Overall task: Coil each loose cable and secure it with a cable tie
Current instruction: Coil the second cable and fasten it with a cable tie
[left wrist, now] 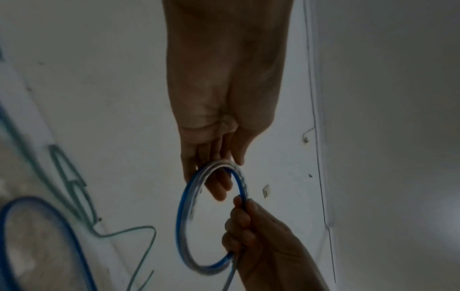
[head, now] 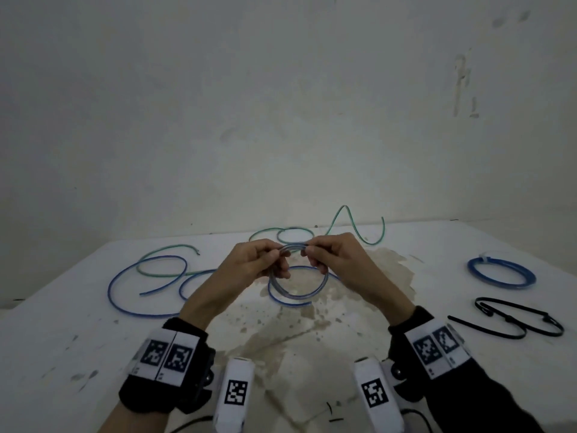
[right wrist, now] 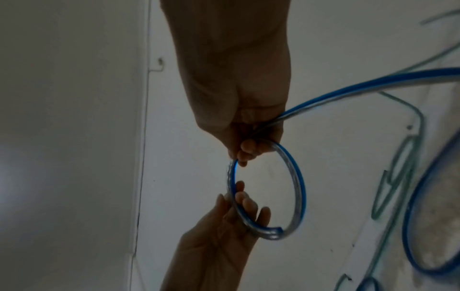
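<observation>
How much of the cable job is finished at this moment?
Done: one tied blue coil lies at the right. In hand: left hand and right hand hold a blue cable, partly coiled. Left: the green cable lies loose; black cable ties wait unused.

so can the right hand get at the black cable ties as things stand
Probably not right away: the right hand is gripping the blue cable loop together with the left hand. The black cable ties lie uncovered on the table to its right, so the path looks free once it lets go.
</observation>
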